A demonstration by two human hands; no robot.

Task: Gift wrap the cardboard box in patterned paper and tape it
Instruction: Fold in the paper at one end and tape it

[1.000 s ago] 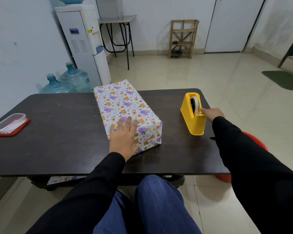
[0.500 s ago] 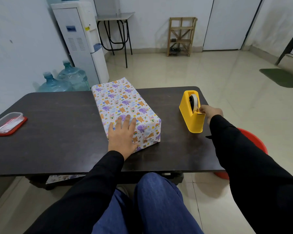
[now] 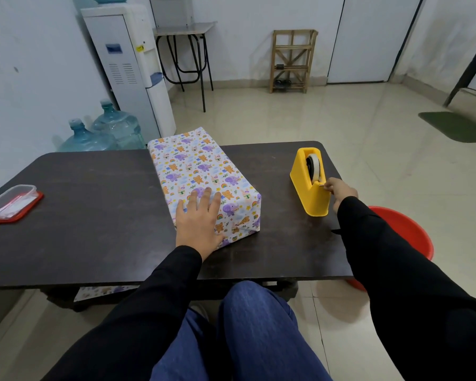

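The box (image 3: 201, 171), wrapped in white paper with small animal prints, lies lengthwise in the middle of the dark table (image 3: 94, 215). My left hand (image 3: 198, 221) rests flat on its near end, fingers straight. To the right stands a yellow tape dispenser (image 3: 309, 182) holding a roll of clear tape (image 3: 313, 166). At the dispenser's near cutter edge my right hand (image 3: 340, 192) pinches the tape end with curled fingers; the tape strip itself is too thin to make out.
A clear plastic tub on a red lid (image 3: 11, 203) sits at the table's left edge. A red bucket (image 3: 404, 232) stands on the floor right of the table. Water jugs (image 3: 105, 133) and a dispenser (image 3: 129, 70) stand behind. Patterned paper scraps (image 3: 102, 291) lie under the table.
My right hand slid from the roll's top down to the dispenser's near cutter edge and closed its fingers there. My left hand stayed flat on the box.
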